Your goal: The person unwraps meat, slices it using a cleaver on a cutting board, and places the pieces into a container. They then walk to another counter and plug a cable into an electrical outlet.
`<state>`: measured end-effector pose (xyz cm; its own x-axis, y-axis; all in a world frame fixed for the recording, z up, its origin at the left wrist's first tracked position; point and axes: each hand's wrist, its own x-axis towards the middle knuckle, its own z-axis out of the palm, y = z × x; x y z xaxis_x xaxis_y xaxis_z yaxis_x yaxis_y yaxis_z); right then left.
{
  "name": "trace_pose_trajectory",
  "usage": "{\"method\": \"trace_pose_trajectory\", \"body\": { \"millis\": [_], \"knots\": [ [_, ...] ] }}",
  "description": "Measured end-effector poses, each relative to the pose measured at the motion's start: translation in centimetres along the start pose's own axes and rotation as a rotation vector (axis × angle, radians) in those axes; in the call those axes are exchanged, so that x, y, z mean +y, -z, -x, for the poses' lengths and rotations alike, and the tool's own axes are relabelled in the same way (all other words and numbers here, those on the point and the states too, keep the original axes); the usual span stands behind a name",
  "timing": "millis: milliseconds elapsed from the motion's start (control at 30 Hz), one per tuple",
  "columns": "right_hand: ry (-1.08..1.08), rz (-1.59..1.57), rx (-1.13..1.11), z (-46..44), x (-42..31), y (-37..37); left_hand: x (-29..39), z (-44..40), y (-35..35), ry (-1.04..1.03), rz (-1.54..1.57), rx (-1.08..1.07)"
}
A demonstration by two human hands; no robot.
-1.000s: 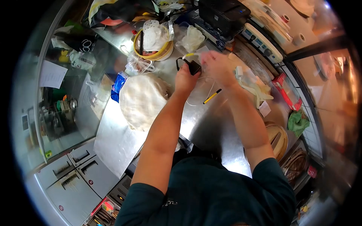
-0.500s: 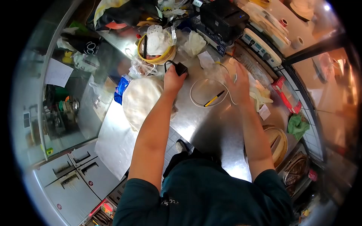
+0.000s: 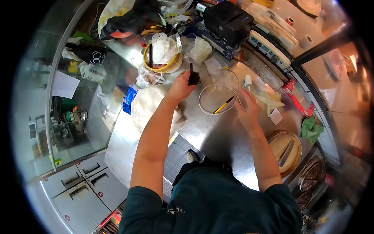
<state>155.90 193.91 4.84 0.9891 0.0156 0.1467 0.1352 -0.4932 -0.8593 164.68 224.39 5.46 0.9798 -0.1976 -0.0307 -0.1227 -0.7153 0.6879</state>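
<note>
My left hand (image 3: 181,88) is closed around a small black boxy object (image 3: 194,78) with a narrow black part sticking up; its exact kind is unclear. A large round off-white cloth-like bundle (image 3: 148,104) lies just left of that hand. On the steel table, my right hand (image 3: 248,111) has its fingers apart, somewhat blurred, beside a looped white cable (image 3: 201,102). Whether the fingertips touch the cable is unclear. Inside the loop lies a yellow and black pen (image 3: 223,105). A small white plug-like block (image 3: 247,81) sits beyond the right fingers.
A yellow-rimmed tub (image 3: 171,67) stands behind my left hand, with a black printer-like machine (image 3: 228,20) farther back. A power strip (image 3: 269,48) runs along the right. Nearer are a red box (image 3: 298,96), a green cloth (image 3: 311,130) and a round board (image 3: 278,146) carrying a knife (image 3: 286,153).
My right hand has drawn back toward me, uncovering the white block. The black object in my left hand has turned, and that hand has shifted slightly. The camera view has moved a little.
</note>
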Motion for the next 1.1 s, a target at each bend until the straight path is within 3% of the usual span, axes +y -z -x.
{"method": "trace_pose_trajectory", "body": {
  "millis": [200,633,933,1033,1100],
  "knots": [
    [-0.04,0.034,0.059,2.0,2.4,1.7,-5.1,-0.3,0.4,-0.063,-0.08,0.054],
    [-0.062,0.09,0.065,3.4,3.0,2.9,-1.3,-0.9,4.8,-0.33,-0.219,-0.013],
    [-0.07,0.087,0.055,4.2,2.9,2.9,-5.0,-2.9,3.2,-0.128,-0.273,-0.167],
    [-0.127,0.076,0.036,4.7,2.9,3.1,-6.1,-3.4,3.4,0.034,-0.233,-0.197],
    [-0.089,0.132,0.03,5.3,3.2,3.4,-1.4,-3.1,4.4,0.1,-0.383,-0.157]
  ]
}}
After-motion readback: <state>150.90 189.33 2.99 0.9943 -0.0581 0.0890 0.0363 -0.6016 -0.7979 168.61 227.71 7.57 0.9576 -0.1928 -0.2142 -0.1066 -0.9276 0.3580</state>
